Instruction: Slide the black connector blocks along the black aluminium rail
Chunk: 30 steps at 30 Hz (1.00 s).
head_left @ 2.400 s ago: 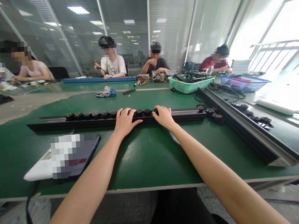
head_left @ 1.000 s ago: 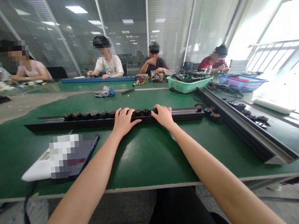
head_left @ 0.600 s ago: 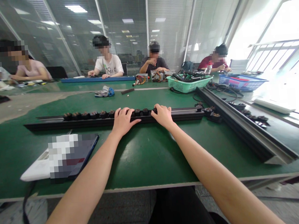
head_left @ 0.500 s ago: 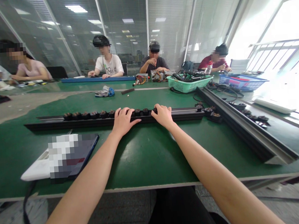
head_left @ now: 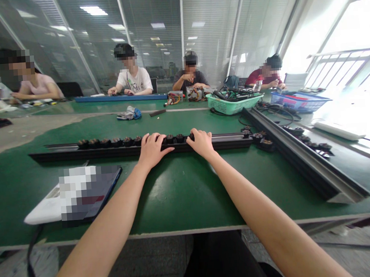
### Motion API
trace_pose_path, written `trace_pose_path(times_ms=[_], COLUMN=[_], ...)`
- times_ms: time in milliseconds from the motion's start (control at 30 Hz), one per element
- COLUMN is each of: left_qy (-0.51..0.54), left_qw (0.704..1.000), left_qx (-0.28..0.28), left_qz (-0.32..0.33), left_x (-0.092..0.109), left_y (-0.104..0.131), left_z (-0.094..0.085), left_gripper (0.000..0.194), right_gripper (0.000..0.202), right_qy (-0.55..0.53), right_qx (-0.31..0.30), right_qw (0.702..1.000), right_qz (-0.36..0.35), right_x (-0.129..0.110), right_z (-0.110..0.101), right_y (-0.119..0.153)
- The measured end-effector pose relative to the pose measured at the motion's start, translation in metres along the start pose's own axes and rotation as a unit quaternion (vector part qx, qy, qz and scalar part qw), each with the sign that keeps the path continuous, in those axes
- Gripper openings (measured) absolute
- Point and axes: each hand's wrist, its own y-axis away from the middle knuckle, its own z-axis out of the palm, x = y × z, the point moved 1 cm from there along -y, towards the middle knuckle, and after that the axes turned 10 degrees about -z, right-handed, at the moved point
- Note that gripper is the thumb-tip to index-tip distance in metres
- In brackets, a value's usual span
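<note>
A long black metal channel [head_left: 122, 152] lies crosswise on the green table. Several small round black socket modules [head_left: 105, 143] with coppery contacts sit in a row along it. My left hand [head_left: 153, 149] rests over the channel's middle, fingers bent across the row and thumb stretched along the near wall, gripping the channel. A short way to the right, my right hand [head_left: 201, 141] closes its fingers round one black module, which shows only at the fingertips. Two modules stand uncovered between the hands.
A second channel [head_left: 307, 159] slants along the right, with loose modules [head_left: 263, 141] around it. Behind are a green basket [head_left: 233, 105] of cables and a blue basket [head_left: 301, 101]. A white device and dark tablet [head_left: 107, 182] lie front left. Several people sit across the table.
Both hands keep their places on the channel, with almost no visible movement. Across the table, the hands of the person in the white shirt have shifted slightly.
</note>
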Motion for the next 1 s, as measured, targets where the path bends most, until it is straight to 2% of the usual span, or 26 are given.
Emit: trace_pose_path(times_ms=[1000], left_qy=[0.004], left_qw=[1.000], left_qx=[0.002], left_qz=[-0.004], left_x=[0.0015], left_y=[0.0004], left_z=[-0.0020], left_gripper=[0.055], right_gripper=[0.027], right_qy=[0.000], right_qx=[0.022], right_qw=[1.000], right_qz=[0.012], right_x=[0.0029], right_z=[0.0009], right_y=[0.0006])
